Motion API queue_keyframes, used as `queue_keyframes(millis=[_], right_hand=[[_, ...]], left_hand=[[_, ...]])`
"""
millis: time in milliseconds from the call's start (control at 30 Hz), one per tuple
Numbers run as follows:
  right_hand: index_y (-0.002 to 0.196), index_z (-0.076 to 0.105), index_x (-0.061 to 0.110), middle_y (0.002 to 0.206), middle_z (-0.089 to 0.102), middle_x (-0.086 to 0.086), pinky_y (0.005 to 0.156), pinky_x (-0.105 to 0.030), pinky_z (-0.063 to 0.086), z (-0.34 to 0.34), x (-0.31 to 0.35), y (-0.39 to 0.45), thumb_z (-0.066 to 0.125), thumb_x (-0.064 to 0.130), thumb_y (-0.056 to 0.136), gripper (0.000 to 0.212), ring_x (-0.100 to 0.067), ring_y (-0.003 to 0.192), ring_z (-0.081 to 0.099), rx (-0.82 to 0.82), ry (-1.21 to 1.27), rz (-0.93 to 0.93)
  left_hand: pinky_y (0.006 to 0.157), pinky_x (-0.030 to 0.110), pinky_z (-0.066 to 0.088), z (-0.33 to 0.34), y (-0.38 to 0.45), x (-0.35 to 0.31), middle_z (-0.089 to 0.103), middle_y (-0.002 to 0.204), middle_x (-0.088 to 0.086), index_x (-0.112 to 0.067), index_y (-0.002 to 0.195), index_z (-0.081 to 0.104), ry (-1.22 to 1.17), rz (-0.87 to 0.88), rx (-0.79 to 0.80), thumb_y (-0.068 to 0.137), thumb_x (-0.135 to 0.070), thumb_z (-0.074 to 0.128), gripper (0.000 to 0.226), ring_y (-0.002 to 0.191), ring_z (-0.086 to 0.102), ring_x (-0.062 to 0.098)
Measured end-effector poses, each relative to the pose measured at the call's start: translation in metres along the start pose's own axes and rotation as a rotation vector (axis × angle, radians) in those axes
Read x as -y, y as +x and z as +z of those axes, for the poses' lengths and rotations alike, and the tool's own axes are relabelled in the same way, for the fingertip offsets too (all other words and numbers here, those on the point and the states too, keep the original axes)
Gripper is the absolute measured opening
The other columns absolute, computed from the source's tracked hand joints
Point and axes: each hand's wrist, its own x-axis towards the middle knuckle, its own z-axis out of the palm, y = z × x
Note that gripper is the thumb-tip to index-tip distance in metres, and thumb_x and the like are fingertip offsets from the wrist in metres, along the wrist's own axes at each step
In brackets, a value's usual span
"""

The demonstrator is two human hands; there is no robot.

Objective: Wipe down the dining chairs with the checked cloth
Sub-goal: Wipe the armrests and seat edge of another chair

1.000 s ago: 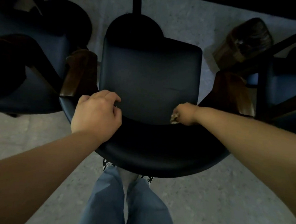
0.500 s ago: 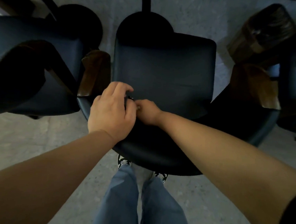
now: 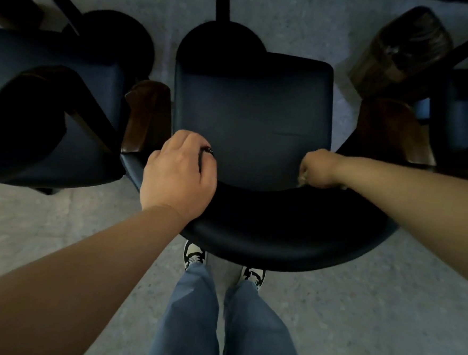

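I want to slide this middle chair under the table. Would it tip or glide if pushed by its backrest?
Probably glides: the chair looks broad, and the floor looks smooth. The left hand grips the curved backrest up high, so hard shoves might rock it. It seems fairly heavy.

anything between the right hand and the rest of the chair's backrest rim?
Nothing visible. The right hand, curled on the mostly hidden cloth, sits on the backrest rim. The dark rim runs bare leftward to the left hand, which grips the rim's left end.
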Motion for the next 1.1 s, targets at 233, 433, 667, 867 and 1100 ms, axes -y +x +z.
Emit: queue_keyframes(millis=[233,433,667,867,1100], right_hand=[[0.076,0.066,0.021,0.070,0.060,-0.004,0.039,-0.023,0.041,0.002,0.135,-0.035,0.045,0.013,0.092,0.028,-0.020,0.055,0.058,-0.218,0.773,-0.189],[0.113,0.069,0.014,0.110,0.070,-0.008,0.082,-0.020,0.043,0.015,0.112,-0.066,0.051,0.001,0.079,0.040,-0.024,0.109,0.061,-0.267,0.425,-0.376],[0.102,0.068,0.008,0.091,0.063,-0.011,0.074,-0.033,0.053,-0.004,-0.029,-0.045,0.058,0.005,0.086,0.020,-0.027,0.082,0.062,-0.095,-0.077,0.049],[0.103,0.073,0.011,0.107,0.070,-0.013,0.087,-0.036,0.053,0.020,0.039,-0.044,0.054,0.007,0.082,0.028,-0.028,0.099,0.065,-0.138,0.295,-0.099],[0.117,0.068,0.021,0.116,0.069,-0.002,0.095,-0.021,0.045,0.025,0.101,-0.080,0.048,-0.004,0.075,0.053,-0.017,0.111,0.060,-0.344,0.610,-0.363]], left_hand=[[0.078,0.031,0.033,0.000,-0.001,0.000,0.059,0.111,0.000,-0.014,0.105,0.063,0.011,-0.004,-0.028,0.095,-0.021,0.044,0.022,0.094,0.055,0.022],[0.079,0.032,0.035,0.000,0.000,0.000,0.058,0.110,-0.001,-0.014,0.105,0.062,0.001,0.001,-0.017,0.096,-0.021,0.041,0.023,0.095,0.055,0.021],[0.082,0.036,0.039,0.000,-0.001,0.000,0.058,0.112,0.000,-0.014,0.104,0.062,-0.004,-0.005,-0.017,0.097,-0.020,0.043,0.021,0.098,0.055,0.022],[0.084,0.040,0.044,0.001,-0.001,0.000,0.058,0.111,0.000,-0.014,0.104,0.062,-0.001,-0.002,-0.003,0.097,-0.021,0.043,0.021,0.098,0.055,0.023],[0.085,0.038,0.040,0.001,0.001,-0.001,0.058,0.112,0.000,-0.015,0.104,0.062,0.034,-0.012,0.009,0.097,-0.022,0.042,0.023,0.100,0.055,0.023]])
